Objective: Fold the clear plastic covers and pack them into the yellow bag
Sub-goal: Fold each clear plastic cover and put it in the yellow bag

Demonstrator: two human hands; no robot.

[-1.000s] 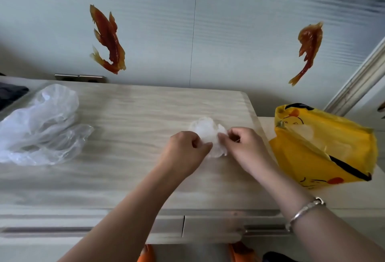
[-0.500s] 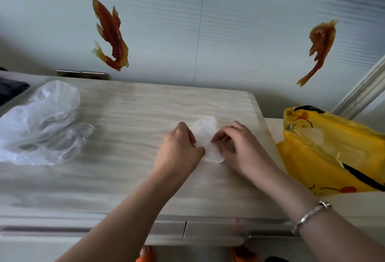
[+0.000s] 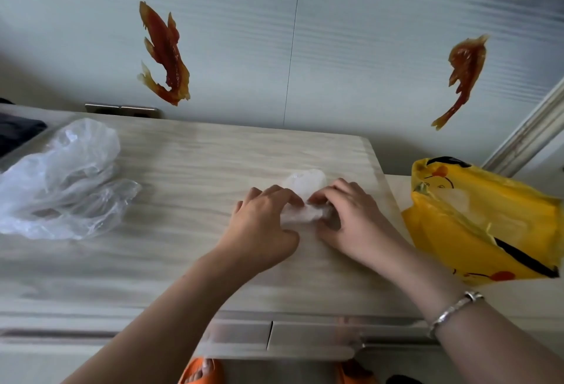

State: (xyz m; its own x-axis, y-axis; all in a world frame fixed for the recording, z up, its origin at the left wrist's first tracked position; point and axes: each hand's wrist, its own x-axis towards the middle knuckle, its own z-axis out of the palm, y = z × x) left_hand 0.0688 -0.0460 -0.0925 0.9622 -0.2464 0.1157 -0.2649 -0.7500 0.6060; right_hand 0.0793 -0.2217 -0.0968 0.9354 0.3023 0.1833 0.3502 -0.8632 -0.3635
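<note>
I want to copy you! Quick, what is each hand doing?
Left hand: fingers curled, pinching the small clear plastic cover.
Right hand: pinching the same cover at its other end.

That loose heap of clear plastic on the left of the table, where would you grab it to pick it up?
Probably at the puffed-up top fold of the clear plastic heap, coming from above with a pinch. It lies crumpled and flat-edged on the wooden table, so the raised ridges offer more to hold than the thin edges. Both the left hand and right hand are busy folding another cover.
</note>
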